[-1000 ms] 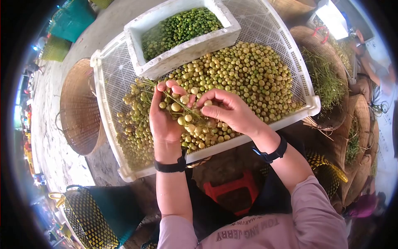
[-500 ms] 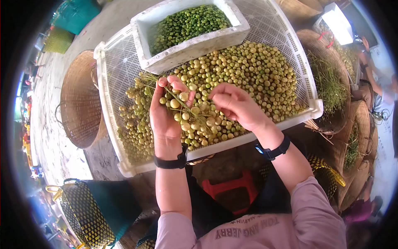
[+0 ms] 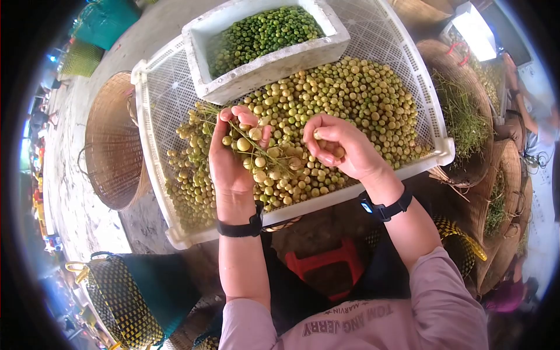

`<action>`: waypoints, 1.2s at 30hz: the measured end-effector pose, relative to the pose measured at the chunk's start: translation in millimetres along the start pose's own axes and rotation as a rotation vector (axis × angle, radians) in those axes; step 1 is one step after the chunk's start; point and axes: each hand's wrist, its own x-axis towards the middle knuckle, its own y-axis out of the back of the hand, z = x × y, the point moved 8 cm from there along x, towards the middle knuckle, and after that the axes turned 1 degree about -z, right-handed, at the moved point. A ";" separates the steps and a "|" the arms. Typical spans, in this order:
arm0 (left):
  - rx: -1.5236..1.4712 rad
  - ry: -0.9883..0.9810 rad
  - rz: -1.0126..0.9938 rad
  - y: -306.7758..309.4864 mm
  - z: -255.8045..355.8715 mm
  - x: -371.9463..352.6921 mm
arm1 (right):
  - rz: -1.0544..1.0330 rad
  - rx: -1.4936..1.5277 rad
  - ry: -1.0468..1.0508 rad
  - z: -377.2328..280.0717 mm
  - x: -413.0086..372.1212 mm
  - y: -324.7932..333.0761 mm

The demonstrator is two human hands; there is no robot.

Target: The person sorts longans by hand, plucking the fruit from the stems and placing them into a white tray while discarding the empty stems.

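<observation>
My left hand [image 3: 230, 166] has its fingers curled round a thin green sprig of fruit [image 3: 259, 150], whose round yellow-green fruits hang toward the palm. To its right, my right hand [image 3: 349, 153] is half closed over small round fruits [image 3: 339, 152], with one showing near the fingertips and one lower in the palm. Both hands are above a white mesh tray [image 3: 153, 175] spread with loose yellow-green fruits [image 3: 367, 99]. At the tray's far side stands a white foam box [image 3: 277, 65] holding smaller dark green fruits [image 3: 268, 35].
A woven basket [image 3: 111, 146] stands left of the tray. On the right, another basket holds bare green stems [image 3: 461, 116]. A checkered bag [image 3: 125, 297] sits at lower left, and a red stool [image 3: 324, 259] is below the tray. Another person's arm [image 3: 519, 96] shows at far right.
My right hand has moved slightly right, away from the sprig, and turned so that fruits show in its fingers. My left hand stays nearly still with the sprig.
</observation>
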 end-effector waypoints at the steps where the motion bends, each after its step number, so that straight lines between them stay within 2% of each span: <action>1: -0.007 0.008 0.003 0.0 -1.1 0.4 | -0.011 0.113 0.004 -0.2 0.8 -0.6; 2: -0.014 0.017 0.005 -0.6 -2.3 0.8 | -0.008 0.114 0.007 -0.1 0.8 -1.6; 4: 0.023 0.012 0.015 -2.6 -5.7 0.8 | 0.161 -0.257 -0.079 6.3 -0.1 7.4; 10: 0.192 -0.031 0.065 -4.2 -12.8 1.5 | 0.021 -0.472 -0.058 15.9 6.3 -8.4; 15: 0.111 -0.010 0.043 -1.2 -14.2 3.5 | 0.084 -0.206 -0.109 18.1 3.9 -5.0; 18: 0.108 -0.020 0.050 -2.1 -16.1 4.4 | 0.095 -0.245 -0.068 11.9 4.2 -0.8; 19: 0.134 -0.040 0.067 -0.1 -14.1 5.3 | 0.143 -0.174 -0.070 11.9 3.7 -0.1; 23: 0.129 -0.054 0.064 0.5 -14.9 8.5 | 0.111 -0.024 -0.079 17.1 4.7 5.2; 26: -0.001 -0.041 0.050 3.2 -12.2 8.9 | 0.106 0.254 -0.054 16.3 5.2 8.9; 28: 0.034 -0.057 0.068 3.8 -7.5 6.8 | -0.001 0.363 -0.032 8.0 4.5 6.2; 30: 0.149 -0.076 0.090 2.2 -6.9 6.0 | -0.043 0.296 0.000 1.5 5.6 0.0; 32: 0.165 -0.078 0.120 1.3 -10.3 4.6 | 0.152 -0.014 0.038 -3.3 5.5 5.8; 33: 0.184 -0.078 0.122 0.9 -11.9 4.8 | 0.172 -0.131 0.025 -5.1 4.2 4.9; 36: 0.225 -0.076 0.119 0.1 -15.8 5.6 | 0.148 -0.304 0.042 1.6 7.8 0.9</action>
